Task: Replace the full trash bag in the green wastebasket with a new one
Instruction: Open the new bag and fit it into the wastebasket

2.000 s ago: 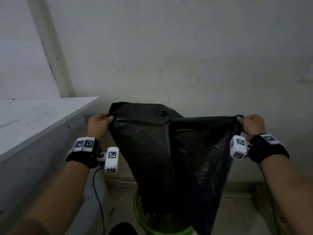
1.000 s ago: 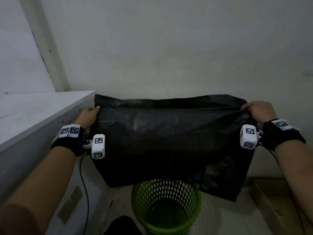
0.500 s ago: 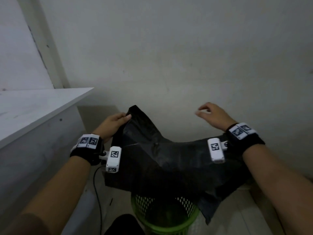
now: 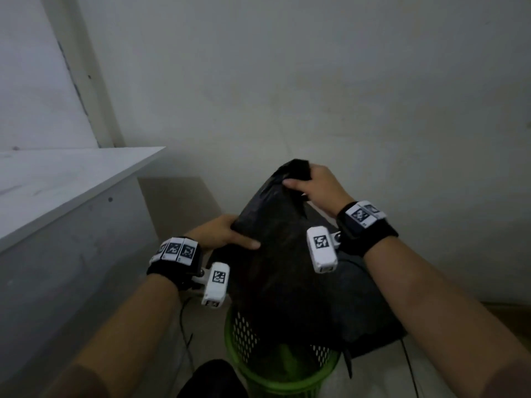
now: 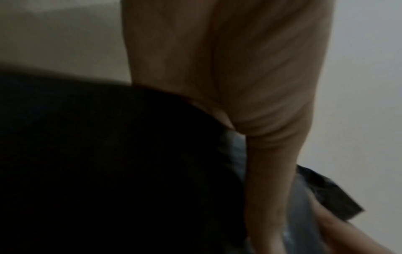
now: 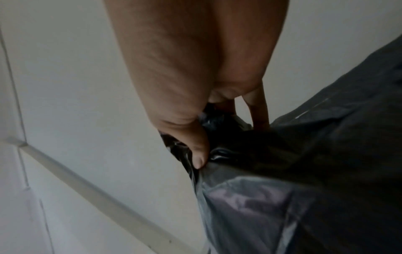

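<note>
The black trash bag (image 4: 287, 268) is held above the green wastebasket (image 4: 275, 377), presumably for lowering in. Its top edge is pinched by the right hand (image 4: 316, 188); its side is gripped by the left hand (image 4: 221, 234), thumb flat on the plastic.

Black wristbands (image 4: 366, 229), white tagged camera blocks (image 4: 321, 249).

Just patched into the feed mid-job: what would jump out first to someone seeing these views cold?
The black trash bag, bunched in mid-frame, hangs into the green wastebasket at the bottom edge. The right hand grips its crumpled top corner up near the wall, and the left hand holds its left edge lower down. A white countertop runs along the left.
</note>
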